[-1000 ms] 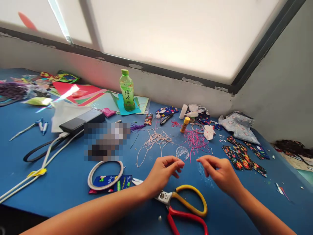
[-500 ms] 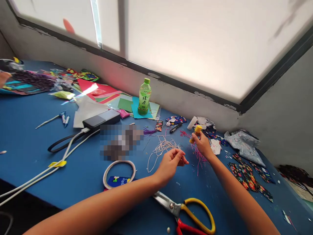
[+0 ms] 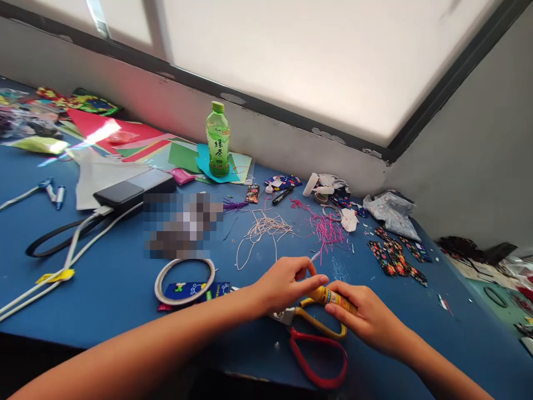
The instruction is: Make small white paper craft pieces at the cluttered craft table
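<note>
Right hand (image 3: 366, 319) grips the glue stick (image 3: 333, 298) low over the scissors (image 3: 316, 344), near the table's (image 3: 125, 278) front edge. Left hand (image 3: 287, 283) pinches its cap end, fingers closed. Looks like uncapping; next calls for a firm pull or twist.
</note>
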Available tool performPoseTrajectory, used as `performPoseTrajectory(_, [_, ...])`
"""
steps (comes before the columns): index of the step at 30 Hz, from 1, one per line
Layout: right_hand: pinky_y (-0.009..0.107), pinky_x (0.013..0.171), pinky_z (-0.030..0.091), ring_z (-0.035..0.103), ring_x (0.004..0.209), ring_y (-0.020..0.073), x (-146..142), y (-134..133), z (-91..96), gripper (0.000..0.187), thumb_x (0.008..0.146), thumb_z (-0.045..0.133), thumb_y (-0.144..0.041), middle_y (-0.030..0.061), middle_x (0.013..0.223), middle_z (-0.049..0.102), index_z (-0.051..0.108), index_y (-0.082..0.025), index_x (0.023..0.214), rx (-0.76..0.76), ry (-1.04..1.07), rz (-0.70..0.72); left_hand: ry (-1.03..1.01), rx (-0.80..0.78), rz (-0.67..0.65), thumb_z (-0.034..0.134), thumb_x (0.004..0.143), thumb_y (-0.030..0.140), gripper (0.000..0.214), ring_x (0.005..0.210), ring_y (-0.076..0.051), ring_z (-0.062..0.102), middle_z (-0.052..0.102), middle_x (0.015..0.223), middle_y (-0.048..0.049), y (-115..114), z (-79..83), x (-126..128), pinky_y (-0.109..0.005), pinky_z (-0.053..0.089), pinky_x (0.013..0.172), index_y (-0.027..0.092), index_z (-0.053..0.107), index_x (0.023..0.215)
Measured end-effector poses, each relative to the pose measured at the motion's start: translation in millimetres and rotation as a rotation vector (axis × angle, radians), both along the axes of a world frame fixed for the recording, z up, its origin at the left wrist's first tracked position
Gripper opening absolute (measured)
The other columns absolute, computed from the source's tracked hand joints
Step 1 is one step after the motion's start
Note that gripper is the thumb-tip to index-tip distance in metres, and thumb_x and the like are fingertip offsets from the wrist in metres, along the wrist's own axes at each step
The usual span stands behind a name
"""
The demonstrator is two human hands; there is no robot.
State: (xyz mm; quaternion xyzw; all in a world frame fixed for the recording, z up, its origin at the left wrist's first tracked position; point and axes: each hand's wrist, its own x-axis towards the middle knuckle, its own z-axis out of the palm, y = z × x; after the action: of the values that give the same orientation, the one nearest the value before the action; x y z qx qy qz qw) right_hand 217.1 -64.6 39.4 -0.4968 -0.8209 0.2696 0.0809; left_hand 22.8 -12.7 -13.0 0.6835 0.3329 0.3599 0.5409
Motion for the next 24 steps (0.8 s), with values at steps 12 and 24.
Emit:
performPoseTrajectory(12, [0.023, 0.064, 0.052, 0.071, 0.079, 0.0170, 5, -32, -24.5, 0.042, 0.101, 0.032, -0.043, 0.0080, 0.095, 0.074, 0.060, -0.015, 0.115, 0.440, -0.043, 0.057, 0.315, 0.315, -0.130, 0.043, 0.086, 0.048, 0.047, 0.048, -0.009, 0.026, 0.033, 0.048, 0.0042, -14, -2.2, 3, -0.026, 0.014, 0.052, 0.017, 0.043, 0.050])
performPoseTrajectory(24, [0.023, 0.055, 0.051, 0.068, 0.060, 0.0152, 42, -54, -11.4, 0.026, 0.097, 0.045, -0.029, 0.0056, 0.082, 0.072, 0.054, -0.017, 0.118, 0.889, -0.184, 0.054, 0.431, 0.285, 0.372, 0.000, 0.093, 0.042, 0.057, 0.050, -0.013, 0.034, 0.037, 0.053, -0.0002, 26, 20.7, -28, -0.024, 0.028, 0.050, 0.020, 0.037, 0.055])
